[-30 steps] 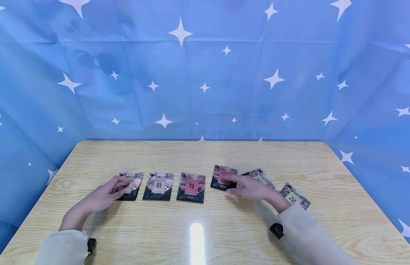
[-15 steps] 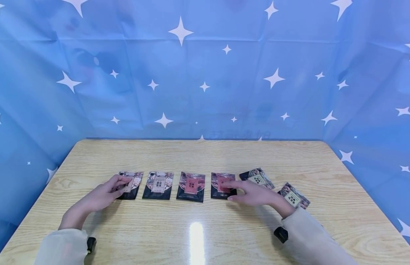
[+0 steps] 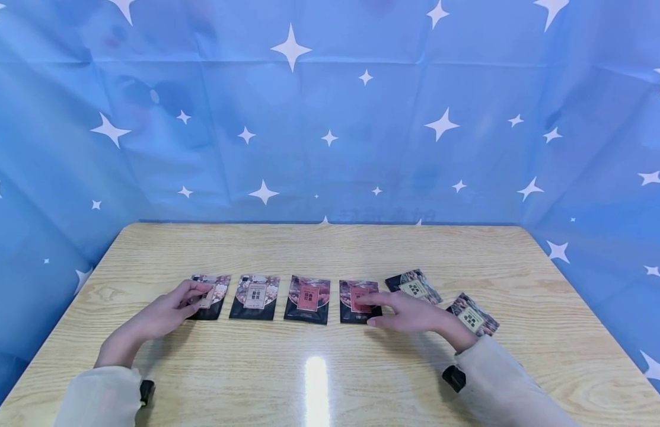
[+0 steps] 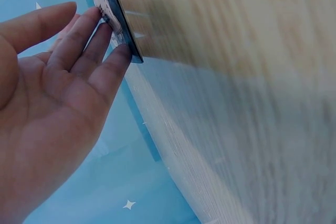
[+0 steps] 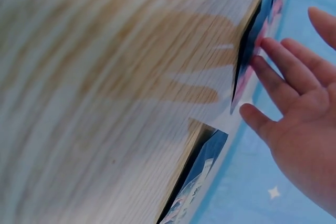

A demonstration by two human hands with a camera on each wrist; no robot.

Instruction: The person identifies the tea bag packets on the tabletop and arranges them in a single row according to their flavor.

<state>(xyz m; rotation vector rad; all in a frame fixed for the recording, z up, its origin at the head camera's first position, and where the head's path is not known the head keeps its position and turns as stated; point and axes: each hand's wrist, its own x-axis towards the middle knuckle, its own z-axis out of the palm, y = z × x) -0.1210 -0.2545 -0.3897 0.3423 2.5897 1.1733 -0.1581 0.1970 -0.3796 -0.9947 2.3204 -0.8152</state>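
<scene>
Here's the left-hand grip [image 3: 166,309], fingers loosely extended, thumb held apart in the left wrist view, fingertips right on the surface of the leftmost floral sachet [image 3: 216,301]. They touch it; they are not closed around it. That sachet lies flat under the fingers, its left part covered by them.

Across to the right-hand grip [image 3: 413,312]: fingers out nearly straight, thumb well clear in the right wrist view, nothing clasped. Its fingertips rest on the right-hand red sachet [image 3: 353,303], which lies flat beneath them with its left side showing and its right side partly hidden by the hand.

Moving outward, between the two hands sit two more: the second floral sachet [image 3: 255,298], just beside the leftmost one, and the left-hand red sachet [image 3: 306,300], next along. Those four make a roughly straight row, small gaps between neighbours.

Over beyond the right hand, the upper yellow-labelled sachet [image 3: 415,287] lies at a slant just behind the knuckles, and the outer yellow-labelled sachet [image 3: 474,315] slants too, near the right wrist.

All six are on the wood-grain table [image 3: 244,373], a bright streak of reflected light near the front, the star-patterned blue backdrop [image 3: 330,101] rising behind.
</scene>
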